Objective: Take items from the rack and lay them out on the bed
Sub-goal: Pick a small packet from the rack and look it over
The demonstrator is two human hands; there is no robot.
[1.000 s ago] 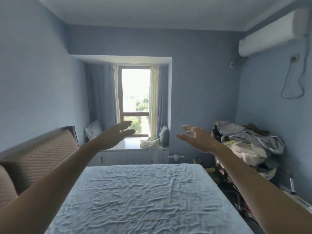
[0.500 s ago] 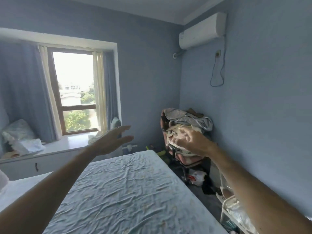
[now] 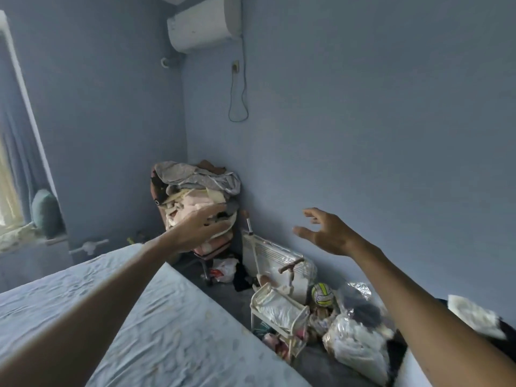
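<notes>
Head view: the left hand (image 3: 201, 229) is stretched toward the far corner, its grip slack, fingers extended and holding nothing. It overlaps the front of the rack heaped with grey, cream and pink clothes (image 3: 195, 182); blur hides whether it touches the cloth. The right hand (image 3: 328, 233) hovers to the right of that heap, apart from it, against the blue wall (image 3: 391, 135), its grip empty with fingers spread and slightly curved. The bed with a wrinkled pale blue sheet (image 3: 167, 317) lies near and left, under the left forearm. On the floor below the right hand stand a white panel heater (image 3: 273, 255) and a yellow-and-white ball (image 3: 322, 294).
</notes>
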